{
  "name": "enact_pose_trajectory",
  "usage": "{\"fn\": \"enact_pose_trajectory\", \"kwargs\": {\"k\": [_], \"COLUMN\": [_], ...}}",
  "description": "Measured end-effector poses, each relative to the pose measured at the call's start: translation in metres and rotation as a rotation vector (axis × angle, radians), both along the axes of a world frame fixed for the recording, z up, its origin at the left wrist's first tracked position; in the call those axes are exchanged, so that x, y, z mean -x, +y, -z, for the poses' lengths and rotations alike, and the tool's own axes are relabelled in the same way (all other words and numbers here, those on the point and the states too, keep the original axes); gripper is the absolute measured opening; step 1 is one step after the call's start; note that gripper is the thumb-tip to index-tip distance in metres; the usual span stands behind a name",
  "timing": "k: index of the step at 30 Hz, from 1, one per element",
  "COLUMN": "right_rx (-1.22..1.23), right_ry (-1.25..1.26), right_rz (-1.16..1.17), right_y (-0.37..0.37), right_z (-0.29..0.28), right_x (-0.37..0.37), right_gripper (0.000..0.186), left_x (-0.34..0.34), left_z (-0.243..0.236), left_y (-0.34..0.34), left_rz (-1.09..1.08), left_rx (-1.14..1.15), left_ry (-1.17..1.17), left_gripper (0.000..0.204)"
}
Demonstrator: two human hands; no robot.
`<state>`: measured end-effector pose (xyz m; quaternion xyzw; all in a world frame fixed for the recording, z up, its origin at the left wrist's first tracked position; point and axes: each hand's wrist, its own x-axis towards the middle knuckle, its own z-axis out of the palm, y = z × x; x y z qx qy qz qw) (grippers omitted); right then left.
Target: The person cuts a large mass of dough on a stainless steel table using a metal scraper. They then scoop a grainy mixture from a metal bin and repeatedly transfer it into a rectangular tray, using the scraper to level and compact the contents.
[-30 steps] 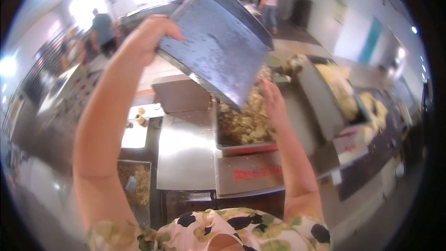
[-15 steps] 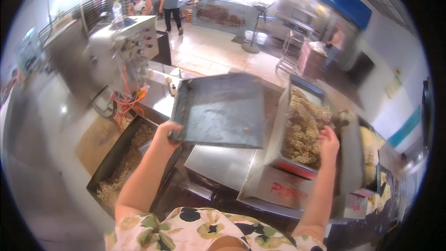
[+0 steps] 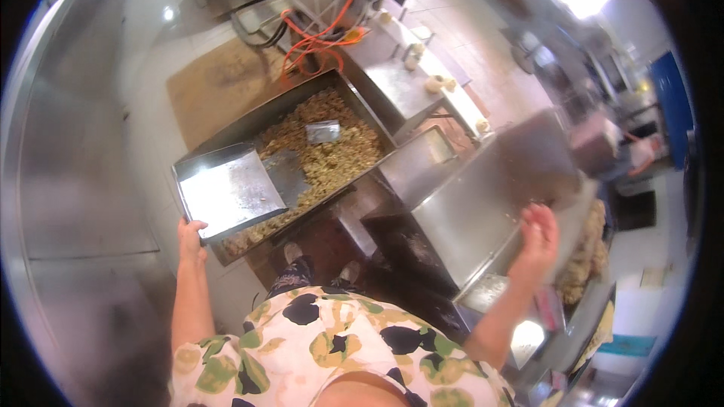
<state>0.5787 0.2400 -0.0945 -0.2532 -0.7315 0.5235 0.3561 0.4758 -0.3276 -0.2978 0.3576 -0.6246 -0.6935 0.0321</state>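
My left hand (image 3: 192, 240) grips the lower left edge of a flat, square metal scoop (image 3: 230, 190) with raised sides. No food shows on its shiny surface. The scoop is over the near left end of a deep metal trough (image 3: 362, 109), which holds crumbly brown and beige food (image 3: 343, 151). On the crumbs rests a small silvery rectangular piece (image 3: 323, 132); a dark flat patch beside the scoop is unclear. My right hand (image 3: 538, 234) hovers by the steel tabletop (image 3: 475, 215), fingers loosely apart and slightly blurred, with nothing visible in them.
Orange hoses (image 3: 313, 45) hang from a machine behind the trough. A brown board (image 3: 219, 79) lies on the floor at its far left. More crumbly food (image 3: 584, 256) is heaped at the right, and a smooth metal surface (image 3: 75, 181) runs along the left.
My view has turned down and left. My left hand has carried the scoop from above the table to the trough. My right hand is now away from the food heap.
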Motion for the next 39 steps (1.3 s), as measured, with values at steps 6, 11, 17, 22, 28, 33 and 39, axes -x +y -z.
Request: {"fn": "enact_pose_trajectory", "kwargs": {"k": [6,11,17,22,28,33,39], "right_rx": [0.219,0.238,-0.187,0.047,0.222,0.172,-0.275], "right_ry": [-0.386,-0.563,-0.81,-0.954,-1.06,-1.232,-1.436], "right_rz": [-0.562,-0.683,-0.753,-0.757,-0.69,-0.633,-0.864], "right_y": [-0.129,-0.189,-0.219,-0.246,-0.275,-0.28,-0.269], "right_z": [0.134,0.265,0.379,0.457,0.533,0.568,0.578], "right_x": [0.148,0.227,0.315,0.396,0.488,0.563,0.576], "right_gripper": [0.03,0.034,0.038,0.04,0.056,0.055,0.05], "left_x": [-0.015,-0.027,-0.023,0.004,0.02,0.047,0.067], "left_z": [0.028,0.062,0.093,0.086,0.131,0.158,0.178], "left_y": [-0.077,-0.113,-0.14,-0.124,-0.115,-0.1,-0.084], "left_rz": [-0.122,-0.186,-0.287,-0.328,-0.286,-0.264,-0.242], "left_rx": [0.089,0.148,0.194,0.191,0.232,0.208,0.237], "left_ry": [-0.174,-0.248,-0.204,-0.22,-0.301,-0.359,-0.372], "left_gripper": [0.056,0.057,0.073,0.077,0.079,0.078,0.078]}}
